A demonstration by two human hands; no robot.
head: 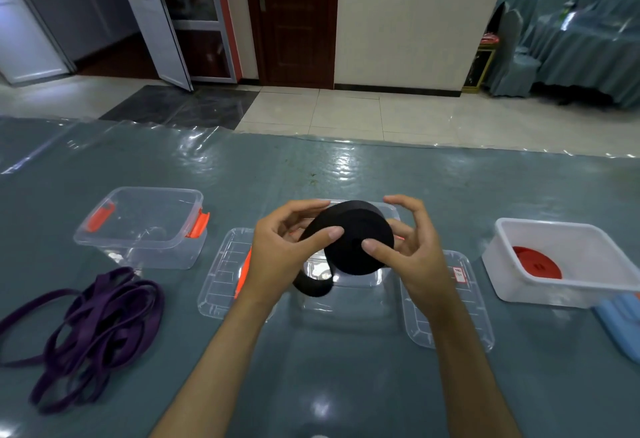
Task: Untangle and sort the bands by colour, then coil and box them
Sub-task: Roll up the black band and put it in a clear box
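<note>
Item: black band [356,235], nearly coiled. I held the roll above the middle box [346,285], left hand [280,257] and right hand [412,250] both gripping it, thumbs on its face. A short tail hung loose. Step: coiling. Next, I judged: wind in the tail, lower into box. Purple band [97,326] lay tangled, left.
</note>
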